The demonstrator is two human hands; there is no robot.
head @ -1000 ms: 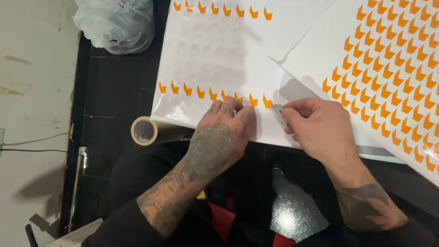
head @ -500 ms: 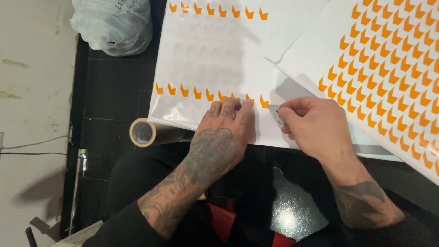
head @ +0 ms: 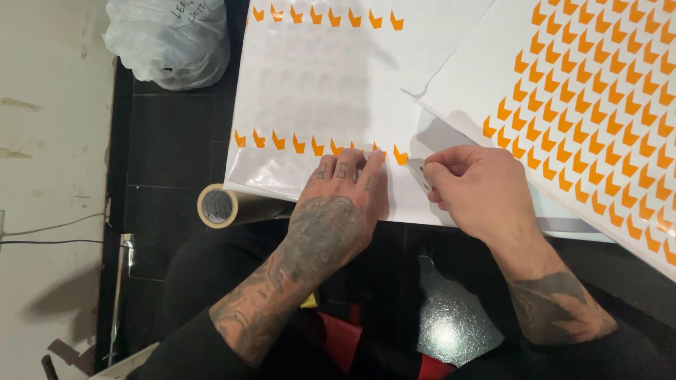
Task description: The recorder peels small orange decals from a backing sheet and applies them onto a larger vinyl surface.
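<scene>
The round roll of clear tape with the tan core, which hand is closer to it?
Left. The left hand lies flat on the white sheet just right of the round tape roll; the right hand is farther right, pinching a small tool.

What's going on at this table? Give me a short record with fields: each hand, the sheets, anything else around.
left hand: flat on the white sheet, fingers beside a row of orange arrow stickers
right hand: pinching a small thin tool, tip at the last sticker in that row
second sheet: at right, densely covered in orange arrows
tape roll: left of the hands, at the sheet's edge
plastic bag: top left
</scene>
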